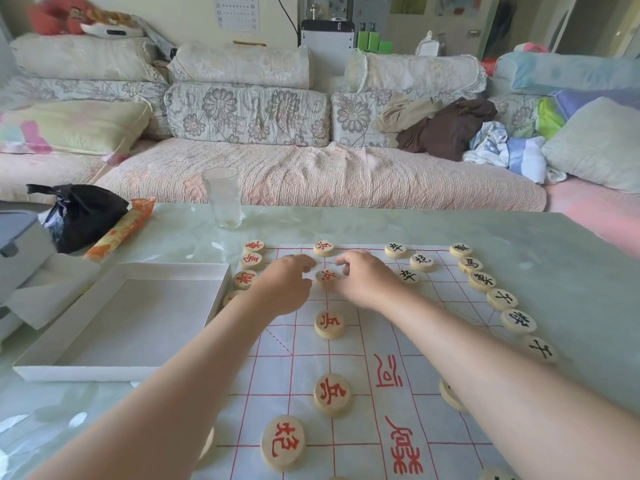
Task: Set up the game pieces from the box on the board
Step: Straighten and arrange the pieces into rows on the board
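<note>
A paper board (349, 344) with red grid lines lies on the table. Round wooden pieces stand on it: red-lettered ones along the left and centre, black-lettered ones (481, 281) down the right edge. My left hand (285, 287) and my right hand (362, 280) both reach over the far middle of the board. Between them sits a red-lettered piece (327, 276); the fingertips of both hands curl beside it, and I cannot tell whether either one pinches it. The white box (114, 323) sits left of the board and looks empty.
A clear drinking glass (223, 197) stands beyond the board. A black plastic bag (81, 216) and an orange packet (121, 230) lie at the far left, next to a grey-white appliance (19, 244). A sofa with cushions and clothes runs behind the table.
</note>
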